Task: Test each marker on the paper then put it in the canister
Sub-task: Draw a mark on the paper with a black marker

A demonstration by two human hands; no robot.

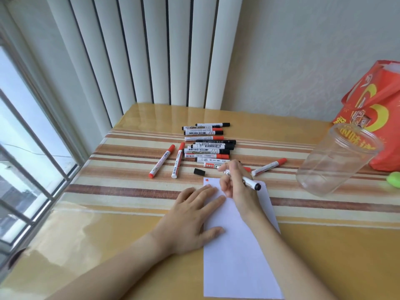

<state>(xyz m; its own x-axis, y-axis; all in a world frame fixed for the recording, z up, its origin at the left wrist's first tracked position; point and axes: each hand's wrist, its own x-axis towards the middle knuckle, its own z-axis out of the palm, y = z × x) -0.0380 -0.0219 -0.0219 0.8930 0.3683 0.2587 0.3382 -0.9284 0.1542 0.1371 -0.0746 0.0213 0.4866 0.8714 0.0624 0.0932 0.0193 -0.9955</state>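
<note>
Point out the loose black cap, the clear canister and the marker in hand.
loose black cap (pixel 199 171), head view, middle of its side
clear canister (pixel 333 167), head view, its transparent wall
held marker (pixel 252 182), head view, barrel near its black end

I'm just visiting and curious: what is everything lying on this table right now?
Whiteboard markers: over a dozen, red or black caps, far middle of the table.
Loose cap: one, black, left of the paper's top.
Held marker: one, black end, over the paper.
Paper: one white sheet, small red mark at its top corner.
Canister: one, clear plastic, looks empty, right.
Gift bag: one, red and yellow, behind the canister.
Green object: one, right edge, cut off.
Left hand: flat on the paper.
Right hand: grips the held marker.
</note>
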